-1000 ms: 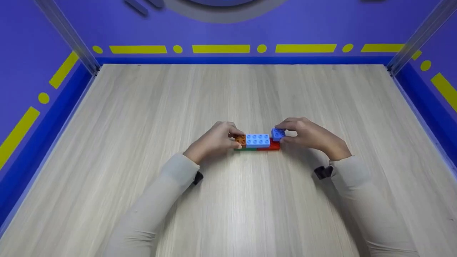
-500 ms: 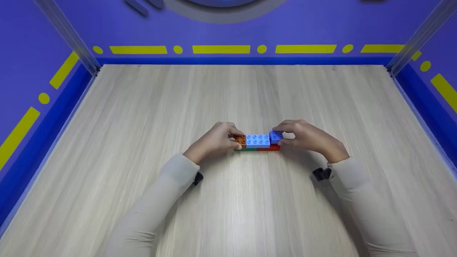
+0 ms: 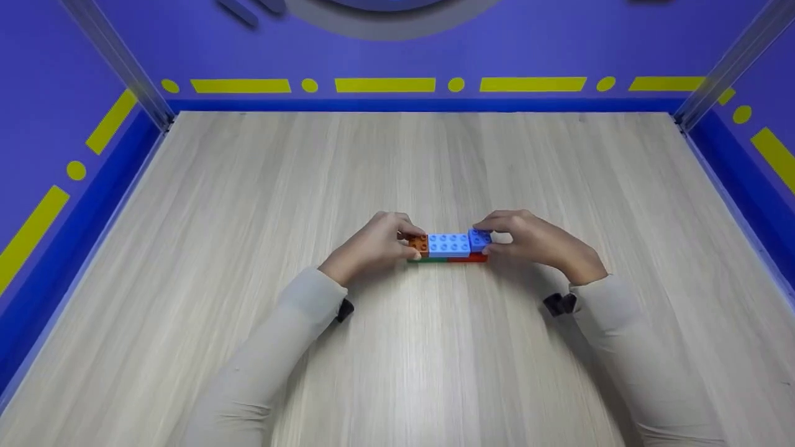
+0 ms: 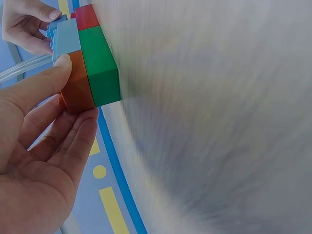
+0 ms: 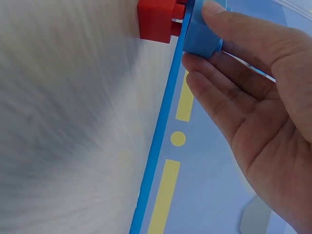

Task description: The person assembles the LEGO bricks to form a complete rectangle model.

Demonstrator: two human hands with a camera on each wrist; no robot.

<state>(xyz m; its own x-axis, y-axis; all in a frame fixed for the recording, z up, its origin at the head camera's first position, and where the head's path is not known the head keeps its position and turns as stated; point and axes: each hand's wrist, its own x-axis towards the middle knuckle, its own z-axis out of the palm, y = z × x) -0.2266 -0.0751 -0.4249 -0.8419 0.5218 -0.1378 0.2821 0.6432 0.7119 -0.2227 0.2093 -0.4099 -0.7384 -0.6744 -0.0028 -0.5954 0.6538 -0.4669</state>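
My left hand (image 3: 379,242) pinches the orange-brown toy brick (image 4: 79,83) at the left end of a small block row. That brick sits on a green brick (image 4: 100,66), with a red brick (image 5: 155,20) beside it in the lower layer. A light blue brick (image 3: 449,244) lies on top in the middle. With thumb and fingers, my right hand (image 3: 534,239) holds a small darker blue brick (image 5: 201,31) over the red brick's right end. In the right wrist view a gap shows between the two, with the red studs visible.
The blocks stand on a light wood-grain table (image 3: 397,167). Blue-purple panels (image 3: 385,59) with yellow marks rise at the back and both sides. Black wrist devices (image 3: 561,303) sit under the sleeves.
My right hand has brought the small blue brick left and slightly nearer, against the light blue brick's right end and over the red one. My left hand has stayed in place.
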